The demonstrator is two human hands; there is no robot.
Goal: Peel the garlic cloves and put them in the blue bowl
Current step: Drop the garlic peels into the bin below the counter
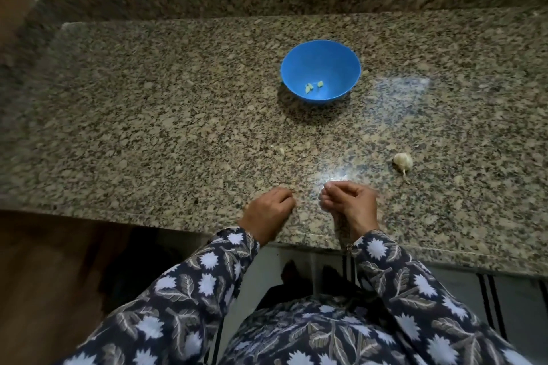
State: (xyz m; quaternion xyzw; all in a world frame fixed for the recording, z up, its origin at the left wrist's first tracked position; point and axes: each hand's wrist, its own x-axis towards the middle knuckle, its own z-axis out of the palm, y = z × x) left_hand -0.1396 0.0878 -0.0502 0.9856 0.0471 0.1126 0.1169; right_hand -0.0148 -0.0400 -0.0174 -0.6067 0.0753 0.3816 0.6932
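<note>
Countertop: speckled granite, with glare on it just ahead of the hands.
Blue bowl: upright near the middle of the countertop, well ahead of both hands.
Peeled cloves: a few small pale pieces on the bowl's floor.
Garlic bulb: lies on the granite ahead and to the right of the right hand, apart from it, stem toward the front edge.
Left hand: near the front edge, knuckles up, fingers curled under; I cannot tell whether it holds anything.
Right hand: just beside the left, fingertips bunched toward the thumb, blurred; a pinched clove cannot be made out.
Sleeves: dark floral print.
</note>
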